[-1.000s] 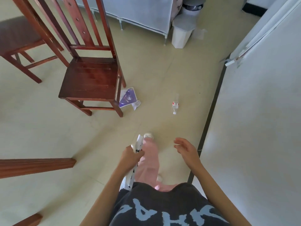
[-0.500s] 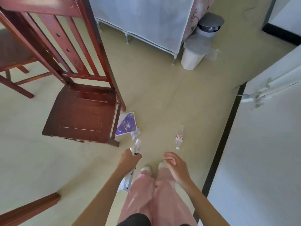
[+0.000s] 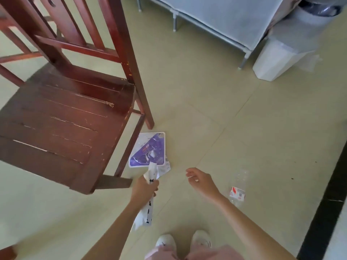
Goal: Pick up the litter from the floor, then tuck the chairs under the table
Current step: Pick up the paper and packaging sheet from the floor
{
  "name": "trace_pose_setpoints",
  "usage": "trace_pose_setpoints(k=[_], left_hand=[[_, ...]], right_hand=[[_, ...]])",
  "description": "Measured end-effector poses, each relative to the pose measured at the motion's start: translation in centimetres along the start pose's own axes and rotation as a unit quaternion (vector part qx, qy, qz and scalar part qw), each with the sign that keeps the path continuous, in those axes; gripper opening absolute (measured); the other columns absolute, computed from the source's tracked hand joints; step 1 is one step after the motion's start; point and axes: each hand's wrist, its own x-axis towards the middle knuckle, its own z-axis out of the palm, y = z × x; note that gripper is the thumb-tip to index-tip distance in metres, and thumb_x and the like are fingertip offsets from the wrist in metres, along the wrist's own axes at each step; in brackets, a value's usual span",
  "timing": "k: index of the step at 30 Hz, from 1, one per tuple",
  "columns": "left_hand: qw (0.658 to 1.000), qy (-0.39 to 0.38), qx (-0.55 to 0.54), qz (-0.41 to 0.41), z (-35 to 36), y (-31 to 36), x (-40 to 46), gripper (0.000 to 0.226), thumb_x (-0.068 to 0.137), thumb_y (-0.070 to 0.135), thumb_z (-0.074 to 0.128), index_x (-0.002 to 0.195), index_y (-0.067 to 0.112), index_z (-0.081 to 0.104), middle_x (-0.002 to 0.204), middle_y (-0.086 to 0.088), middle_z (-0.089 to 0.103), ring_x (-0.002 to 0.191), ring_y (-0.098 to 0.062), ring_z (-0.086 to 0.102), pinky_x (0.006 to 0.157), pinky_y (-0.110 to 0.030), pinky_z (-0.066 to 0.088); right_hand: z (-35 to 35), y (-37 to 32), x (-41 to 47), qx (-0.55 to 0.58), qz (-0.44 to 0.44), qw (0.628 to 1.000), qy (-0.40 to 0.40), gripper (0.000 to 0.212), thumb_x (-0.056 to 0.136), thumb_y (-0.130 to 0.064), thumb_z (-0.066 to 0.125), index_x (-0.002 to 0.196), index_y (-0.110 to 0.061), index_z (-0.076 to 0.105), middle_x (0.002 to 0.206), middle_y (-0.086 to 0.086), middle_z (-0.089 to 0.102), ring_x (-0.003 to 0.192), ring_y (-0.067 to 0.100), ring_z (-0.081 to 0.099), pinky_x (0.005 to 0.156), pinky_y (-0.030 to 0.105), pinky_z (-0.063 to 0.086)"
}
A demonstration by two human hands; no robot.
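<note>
My left hand (image 3: 145, 187) is shut on a long white wrapper with black marks (image 3: 148, 211), held upright just above the floor. Right beyond it a purple and white packet (image 3: 150, 150) lies flat on the tiles beside a small crumpled white paper (image 3: 166, 166), tucked against the front leg of a dark red wooden chair (image 3: 62, 117). My right hand (image 3: 201, 181) hovers open above the floor, fingers pointing toward the packet. A clear plastic bottle with a red and white label (image 3: 237, 192) lies on the floor to the right of that hand.
A grey fabric cabinet on metal legs (image 3: 216, 17) stands at the back, with a white bin (image 3: 276, 59) and a round lidded bin (image 3: 319, 10) to its right. A black baseboard strip (image 3: 326, 199) runs along the right. My white shoes (image 3: 185, 241) are at the bottom.
I have bent down and moved closer to the chair; the packet and bottle now loom larger. Both hands have dropped toward the floor, the right one reaching out to the packet.
</note>
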Motion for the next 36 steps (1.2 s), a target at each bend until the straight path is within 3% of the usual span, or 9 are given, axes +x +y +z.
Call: trace_pose_setpoints(k=[7,11,15,18,20,25,31,34,36], left_hand=[[0.994,0.082,0.056,0.054,5.7,-9.2,17.3,0.014,0.087,0.021,0.055,0.083,0.007,0.052,0.07,-0.005,0.055,0.075,-0.031,0.057,0.061,-0.03,0.041],[0.98,0.08,0.106,0.148,7.2,-12.5,24.1,0.052,0.088,0.019,0.057,0.136,0.009,0.038,0.137,-0.009,0.049,0.125,-0.03,0.046,0.102,-0.04,0.04],[0.967,0.005,0.205,0.152,8.1,-14.1,26.2,0.06,0.091,0.024,0.052,0.143,0.01,0.025,0.153,-0.005,0.025,0.14,-0.024,0.025,0.112,-0.046,0.026],[0.967,-0.037,0.201,0.153,8.3,-14.8,25.4,0.061,0.09,0.026,0.053,0.144,0.021,0.024,0.147,-0.002,0.038,0.13,-0.023,0.042,0.104,-0.041,0.038],[0.976,-0.055,0.171,0.122,8.4,-14.7,24.3,0.058,0.089,0.028,0.053,0.142,0.029,0.028,0.121,0.0,0.06,0.097,-0.017,0.061,0.076,-0.023,0.05],[0.981,-0.073,0.118,0.132,9.7,-14.1,22.8,0.032,0.088,0.027,0.056,0.119,0.035,0.052,0.058,0.011,0.056,0.045,0.0,0.05,0.048,-0.016,0.041],[0.981,0.001,-0.017,0.192,11.9,-10.5,21.1,0.006,0.086,0.02,0.061,0.088,0.023,0.056,0.058,0.003,0.05,0.042,-0.005,0.042,0.043,-0.011,0.035],[0.969,0.143,-0.157,0.129,13.9,-8.2,19.9,0.017,0.085,0.026,0.061,0.083,0.011,0.054,0.062,0.0,0.052,0.054,-0.018,0.048,0.05,-0.021,0.042],[0.954,0.132,-0.267,0.028,15.8,-6.8,20.3,0.029,0.085,0.034,0.061,0.092,0.006,0.058,0.069,0.001,0.057,0.064,-0.02,0.054,0.063,-0.031,0.049]], right_hand=[[6.9,9.2,17.9,-0.042,0.004,0.999,-0.029,0.036,0.087,-0.008,0.046,0.121,-0.014,0.056,0.114,0.002,0.063,0.09,0.011,0.055,0.055,0.002,0.038],[10.4,12.1,24.5,-0.031,0.03,0.998,-0.052,0.038,0.09,-0.016,0.043,0.128,-0.018,0.049,0.126,0.0,0.054,0.113,0.018,0.051,0.078,0.016,0.037],[12.9,12.6,26.8,0.091,0.097,0.99,-0.052,0.016,0.08,-0.018,0.048,0.065,-0.022,0.042,0.071,-0.001,0.04,0.068,0.019,0.038,0.066,0.031,0.03],[13.6,12.6,26.5,0.166,0.136,0.976,-0.047,0.018,0.08,-0.03,0.058,0.071,-0.016,0.052,0.069,0.002,0.047,0.064,0.02,0.046,0.054,0.026,0.032],[13.9,13.3,26.2,0.17,0.149,0.973,-0.039,0.031,0.08,-0.039,0.062,0.092,-0.011,0.057,0.084,0.003,0.056,0.079,0.023,0.055,0.056,0.026,0.039],[12.9,15.9,25.9,0.155,0.174,0.973,-0.004,0.013,0.075,-0.013,0.068,0.074,-0.009,0.055,0.077,0.011,0.057,0.072,0.023,0.055,0.058,0.029,0.041],[7.1,16.8,23.8,0.246,0.099,0.959,0.099,0.011,0.079,0.002,0.064,0.075,-0.006,0.057,0.066,0.007,0.057,0.058,0.021,0.054,0.056,0.027,0.043],[3.2,16.9,21.5,0.404,0.076,0.895,0.175,0.015,0.083,0.001,0.061,0.077,-0.009,0.053,0.064,0.004,0.062,0.053,0.017,0.059,0.054,0.027,0.048],[1.0,16.8,20.1,0.498,0.058,0.848,0.172,0.012,0.087,-0.001,0.057,0.079,-0.01,0.055,0.061,0.001,0.066,0.052,0.013,0.064,0.052,0.027,0.053]])
